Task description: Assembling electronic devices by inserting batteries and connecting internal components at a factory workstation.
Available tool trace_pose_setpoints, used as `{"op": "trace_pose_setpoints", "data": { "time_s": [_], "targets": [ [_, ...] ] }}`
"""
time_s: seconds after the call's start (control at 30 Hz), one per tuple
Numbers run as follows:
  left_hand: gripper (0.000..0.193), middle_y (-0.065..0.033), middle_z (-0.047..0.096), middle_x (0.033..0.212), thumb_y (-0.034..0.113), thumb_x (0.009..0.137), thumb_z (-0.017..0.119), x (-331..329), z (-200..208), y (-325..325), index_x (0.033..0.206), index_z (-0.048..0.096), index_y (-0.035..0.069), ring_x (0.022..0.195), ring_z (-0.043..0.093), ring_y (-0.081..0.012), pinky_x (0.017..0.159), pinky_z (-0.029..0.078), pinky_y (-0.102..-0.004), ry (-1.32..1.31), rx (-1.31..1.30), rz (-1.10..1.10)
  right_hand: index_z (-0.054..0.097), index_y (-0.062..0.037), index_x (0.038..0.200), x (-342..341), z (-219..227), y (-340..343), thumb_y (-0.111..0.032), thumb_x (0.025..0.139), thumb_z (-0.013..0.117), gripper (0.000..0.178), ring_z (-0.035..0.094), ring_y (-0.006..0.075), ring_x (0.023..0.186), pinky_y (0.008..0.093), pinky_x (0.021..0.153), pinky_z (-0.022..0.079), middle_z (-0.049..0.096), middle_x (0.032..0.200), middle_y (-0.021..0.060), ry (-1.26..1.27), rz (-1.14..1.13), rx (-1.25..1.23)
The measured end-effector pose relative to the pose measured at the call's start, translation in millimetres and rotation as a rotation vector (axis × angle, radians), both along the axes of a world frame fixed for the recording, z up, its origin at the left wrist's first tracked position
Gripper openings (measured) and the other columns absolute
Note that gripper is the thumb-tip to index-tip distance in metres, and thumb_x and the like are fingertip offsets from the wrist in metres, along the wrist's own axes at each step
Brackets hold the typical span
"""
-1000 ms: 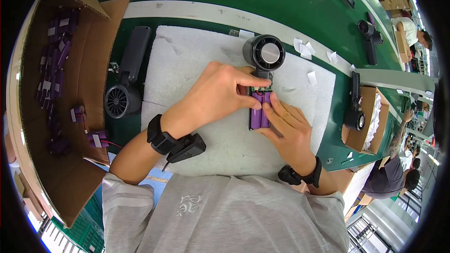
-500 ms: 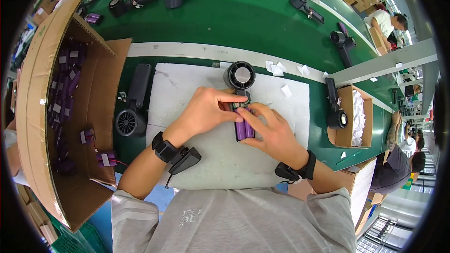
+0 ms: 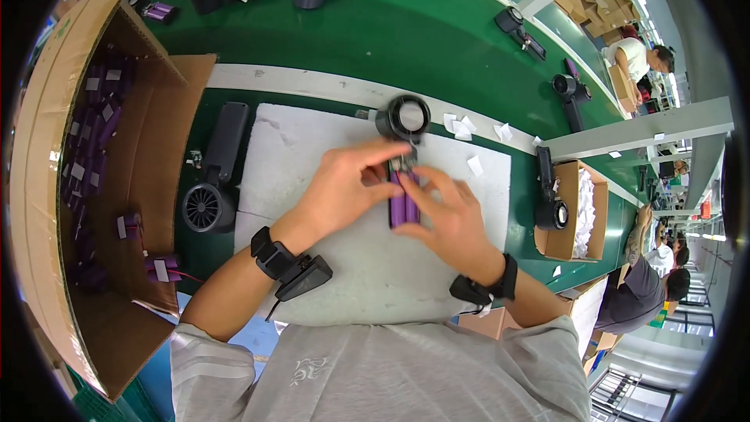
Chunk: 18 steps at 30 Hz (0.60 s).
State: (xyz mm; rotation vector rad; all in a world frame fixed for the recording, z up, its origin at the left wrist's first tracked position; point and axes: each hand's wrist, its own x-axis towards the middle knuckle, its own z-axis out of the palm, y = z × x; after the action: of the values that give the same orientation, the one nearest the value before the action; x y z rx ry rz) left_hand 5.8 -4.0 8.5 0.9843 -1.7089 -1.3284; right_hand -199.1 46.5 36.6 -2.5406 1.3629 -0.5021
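Cardboard box of purple cells flanked the green table's left edge; I watched the white foam mat at its near edge. Since a second ago, the purple battery pack had stayed against the black round fan head, so seating seemed ongoing. My left hand pinched its top; my right hand curled loosely around its side.

White pad bare left of hands; black fan unit (pad's edge) blocks farther left.
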Motion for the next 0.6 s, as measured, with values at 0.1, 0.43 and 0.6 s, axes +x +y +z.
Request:
{"op": "trace_pose_setpoints", "data": {
  "time_s": [0.1, 0.43, 0.6],
  "targets": [
    [0.057, -0.0106, 0.06, 0.129, -0.003, 0.074, 0.076, -6, 0, 2, 0.128, 0.06, 0.01, 0.086, 0.064, -0.0144, 0.076, 0.055, -0.027, 0.045, 0.001, 0.088, 0.055, -0.0071, 0.13, 1, -4, -65, -0.024, 0.075, 0.075, 0.061, 0.061, 0.0333, 0.1, 0.0413, 0.08, 0.051, 0.054, 0.126, 0.0153, 0.068, -0.213, -0.124],
    [0.031, -0.0103, 0.062, 0.119, -0.005, 0.079, 0.067, 0, 1, -7, 0.109, 0.065, 0.003, 0.084, 0.066, -0.0167, 0.072, 0.055, -0.0272, 0.024, 0.011, 0.087, 0.044, -0.0114, 0.139, -238, 1, -377, -0.016, 0.072, 0.071, 0.072, 0.055, 0.0441, 0.114, 0.0477, 0.097, 0.048, 0.048, 0.133, 0.0278, 0.567, -0.523, -0.222],
    [0.022, -0.0099, 0.064, 0.113, -0.003, 0.08, 0.067, 2, -5, -5, 0.101, 0.066, 0.002, 0.082, 0.067, -0.018, 0.069, 0.055, -0.0272, 0.024, -0.009, 0.144, 0.051, -0.0184, 0.133, -307, -13, -429, -0.014, 0.071, 0.07, 0.065, 0.058, 0.0458, 0.109, 0.0483, 0.094, 0.049, 0.048, 0.135, 0.0272, 0.506, -0.394, -0.06]
  ]
}}
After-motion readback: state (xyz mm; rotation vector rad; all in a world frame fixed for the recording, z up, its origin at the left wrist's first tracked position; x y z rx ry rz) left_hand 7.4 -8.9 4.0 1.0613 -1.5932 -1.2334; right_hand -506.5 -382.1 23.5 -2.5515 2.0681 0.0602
